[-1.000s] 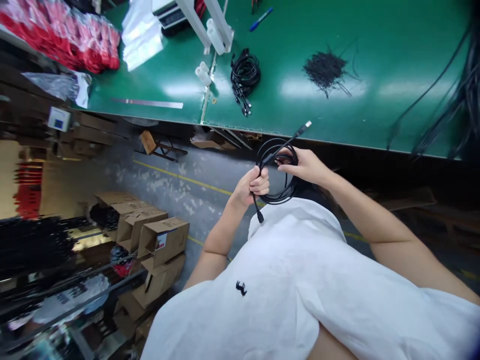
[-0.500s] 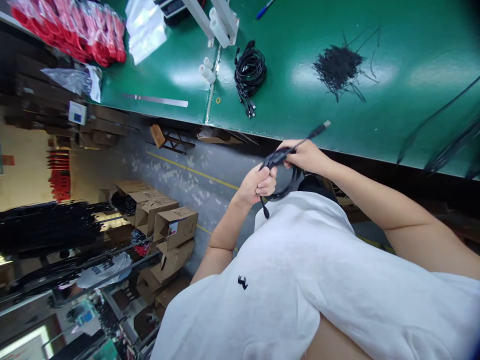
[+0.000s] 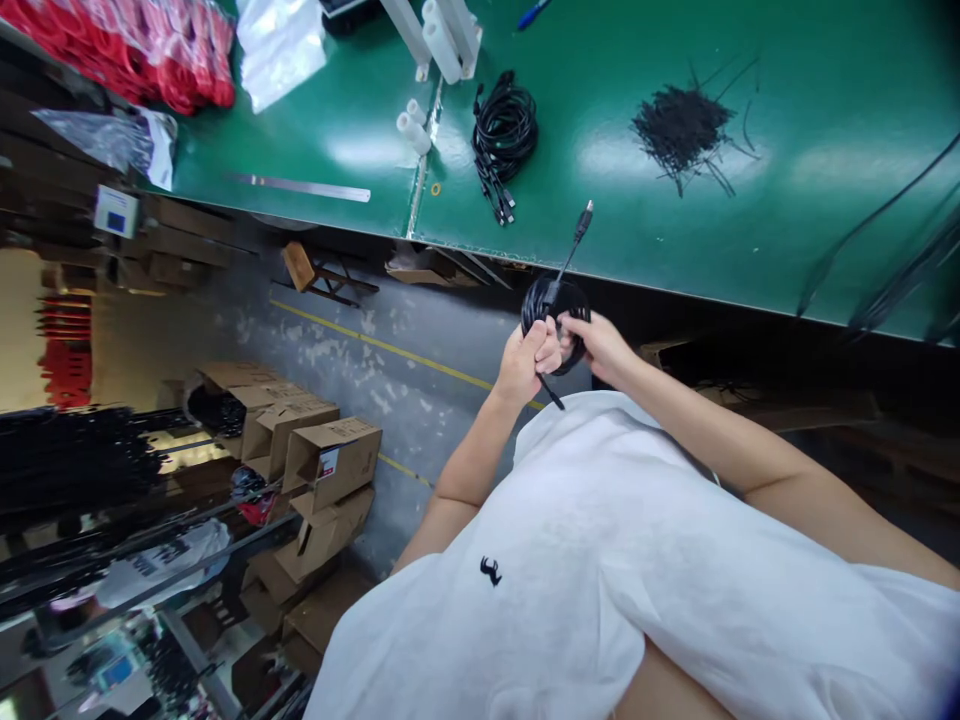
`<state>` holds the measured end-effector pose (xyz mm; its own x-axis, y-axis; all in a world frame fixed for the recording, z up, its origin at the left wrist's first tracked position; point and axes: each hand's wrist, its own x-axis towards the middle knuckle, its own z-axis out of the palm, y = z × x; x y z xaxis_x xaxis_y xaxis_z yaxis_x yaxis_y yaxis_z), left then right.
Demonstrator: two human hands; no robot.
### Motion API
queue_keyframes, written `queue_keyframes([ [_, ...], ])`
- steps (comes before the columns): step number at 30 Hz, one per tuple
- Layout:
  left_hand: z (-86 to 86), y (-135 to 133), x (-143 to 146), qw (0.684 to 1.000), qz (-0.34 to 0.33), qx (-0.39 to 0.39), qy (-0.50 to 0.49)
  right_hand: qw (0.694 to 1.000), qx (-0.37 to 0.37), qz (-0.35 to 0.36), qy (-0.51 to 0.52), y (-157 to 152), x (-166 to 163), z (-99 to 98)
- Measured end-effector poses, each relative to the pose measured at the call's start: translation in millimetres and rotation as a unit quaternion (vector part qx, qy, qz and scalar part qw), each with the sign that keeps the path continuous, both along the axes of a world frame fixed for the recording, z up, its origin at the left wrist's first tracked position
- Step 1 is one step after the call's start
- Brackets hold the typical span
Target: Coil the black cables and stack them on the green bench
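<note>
A coiled black USB cable point(image 3: 537, 298) is held in front of my body, just off the bench's near edge. My left hand point(image 3: 529, 357) is closed around the left side of the coil, thumb on top. At its right side, the fingers of my right hand point(image 3: 598, 343) pinch the coil; what exactly lies between them is partly hidden. One plug point(image 3: 583, 221) points up over the bench edge, while the other cable end point(image 3: 553, 394) hangs below my left hand. On the green bench lie a bundle of coiled black cables point(image 3: 505, 130) and a heap of short black ties point(image 3: 682, 128).
A steel ruler point(image 3: 307, 188), white rolls point(image 3: 412, 132) and a blue pen point(image 3: 532, 14) lie on the bench. Bagged red cables point(image 3: 172, 50) fill the far left. Loose black cables point(image 3: 892, 290) lie at right. Cardboard boxes point(image 3: 334, 465) stand on the floor.
The coil has turned in my hands, so its plug now points more upward than rightward. My right hand has moved down from the plug's lead to the coil's right side.
</note>
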<state>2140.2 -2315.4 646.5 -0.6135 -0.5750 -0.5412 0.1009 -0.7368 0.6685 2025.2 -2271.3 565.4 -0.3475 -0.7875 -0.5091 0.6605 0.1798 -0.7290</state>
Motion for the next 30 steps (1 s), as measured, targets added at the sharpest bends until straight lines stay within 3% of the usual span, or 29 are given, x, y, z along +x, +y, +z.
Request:
queue_keyframes([
  [1, 0.0, 0, 3, 0.999, -0.034, 0.020, -0.002, 0.994, -0.026, 0.012, 0.105, 3, -9, 0.7],
  [2, -0.3, 0, 6, 0.997, -0.071, 0.041, -0.004, 0.970, -0.066, 0.045, 0.231, 5, -19, 2.1],
  [3, -1.0, 2, 8, 0.992, -0.106, 0.062, -0.003, 0.921, -0.114, 0.099, 0.359, 7, -29, 4.3],
  [5, -2.8, 5, 11, 0.983, -0.155, 0.094, 0.007, 0.784, -0.190, 0.229, 0.545, 8, -44, 10.0],
  [7, -3.7, 6, 14, 0.977, -0.176, 0.117, 0.018, 0.676, -0.207, 0.314, 0.634, 9, -53, 16.1],
  [8, -3.4, 6, 14, 0.975, -0.181, 0.129, 0.018, 0.648, -0.202, 0.329, 0.656, 9, -55, 18.8],
  [9, -2.5, 4, 14, 0.973, -0.185, 0.140, 0.016, 0.639, -0.198, 0.333, 0.665, 10, -56, 21.1],
  [11, 0.4, -1, 14, 0.969, -0.193, 0.150, 0.012, 0.668, -0.206, 0.320, 0.639, 11, -55, 24.6],
  [16, 2.0, -15, 9, 0.959, -0.263, 0.104, 0.020, 0.855, -0.204, 0.251, 0.405, 12, -48, 24.2],
  [18, -2.3, -16, 6, 0.952, -0.291, 0.091, -0.001, 0.878, -0.191, 0.286, 0.332, 12, -58, 16.0],
  [20, -7.4, -15, 3, 0.954, -0.290, 0.070, -0.038, 0.871, -0.166, 0.350, 0.303, 12, -82, 0.0],
  [22, -10.3, -14, 1, 0.962, -0.255, 0.037, -0.087, 0.876, -0.050, 0.344, 0.335, 13, -122, -23.0],
  [24, -10.2, -15, -1, 0.971, -0.195, 0.005, -0.136, 0.873, 0.124, 0.246, 0.403, 11, -170, -49.5],
  [26, -8.4, -17, -1, 0.976, -0.137, -0.015, -0.171, 0.837, 0.262, 0.127, 0.464, 5, -217, -75.1],
  [28, -7.7, -19, -1, 0.976, -0.106, -0.021, -0.191, 0.793, 0.339, 0.065, 0.502, -5, -252, -96.5],
  [30, -9.9, -18, -1, 0.972, -0.098, -0.030, -0.212, 0.753, 0.395, 0.053, 0.524, -17, -272, -111.9],
])
